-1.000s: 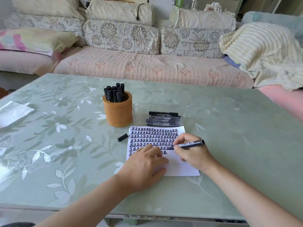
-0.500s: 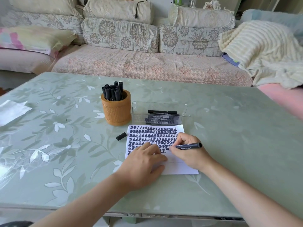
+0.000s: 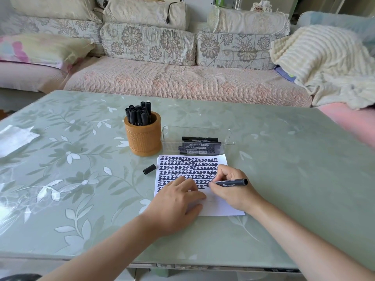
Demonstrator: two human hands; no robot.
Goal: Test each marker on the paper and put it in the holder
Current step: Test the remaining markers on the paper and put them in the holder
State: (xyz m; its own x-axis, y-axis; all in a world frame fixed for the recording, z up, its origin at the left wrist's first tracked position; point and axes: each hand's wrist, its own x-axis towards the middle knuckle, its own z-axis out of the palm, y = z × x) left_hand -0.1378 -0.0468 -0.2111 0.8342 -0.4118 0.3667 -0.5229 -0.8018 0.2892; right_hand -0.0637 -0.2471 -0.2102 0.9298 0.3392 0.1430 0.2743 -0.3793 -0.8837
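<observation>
Flatter than before, marker (right hand pinches it; left hand flat on paper) leaves wet lines a palm may smudge.

Bare forearms, left hand and right hand; possibly dark garment.

one holder, one paper, one cap.

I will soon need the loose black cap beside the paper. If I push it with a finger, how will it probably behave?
The cap is a short cylinder lying on its side, so it would probably roll. The table looks glossy, so it may also slide.
</observation>
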